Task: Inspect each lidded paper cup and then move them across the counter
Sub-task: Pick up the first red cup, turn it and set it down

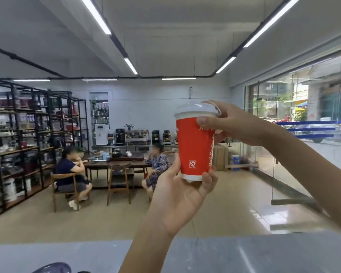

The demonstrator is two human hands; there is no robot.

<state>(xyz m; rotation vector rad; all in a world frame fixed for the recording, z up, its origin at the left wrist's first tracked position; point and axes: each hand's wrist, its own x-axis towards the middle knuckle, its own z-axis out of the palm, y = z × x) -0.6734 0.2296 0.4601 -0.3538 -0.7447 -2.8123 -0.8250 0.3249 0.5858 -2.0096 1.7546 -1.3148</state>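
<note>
A red paper cup (193, 148) with a white rim band and a clear domed lid (195, 108) is held upright, high in front of me at eye level. My left hand (177, 196) cups its base from below, thumb on the left side and fingers wrapped round the bottom right. My right hand (238, 125) grips the cup's upper part near the lid, thumb on the front and fingers behind the dome. A grey counter (244, 255) runs along the bottom of the view, well below the cup.
A clear rounded lid (53, 267) peeks in at the counter's lower left edge. Beyond the counter are two seated persons at a wooden table (114, 164), black shelving (28, 134) on the left, coffee machines at the back, and a glass wall (295, 134) on the right.
</note>
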